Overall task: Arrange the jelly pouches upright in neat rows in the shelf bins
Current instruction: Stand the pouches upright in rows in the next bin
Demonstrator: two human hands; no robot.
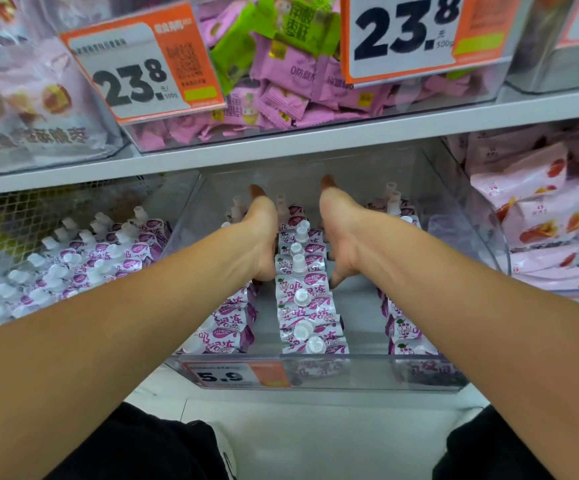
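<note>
1. Left hand [258, 233]: edge-on inside the clear bin [315, 372], fingers straight, flat against the left side of the middle pouch row [302, 282].
2. Right hand [341, 237]: mirrors it on the row's right side; fingers extended, thumb lowered (gripping nothing).
3. Jelly pouches: three upright rows in the bin; forearms cover the outer rows [227, 327].
4. Left of the bin: loose pouches [84, 261]; on its front, price tag [236, 375].

bare forearms [115, 327], black trousers [142, 448], perhaps reddish nails [257, 192]
</note>
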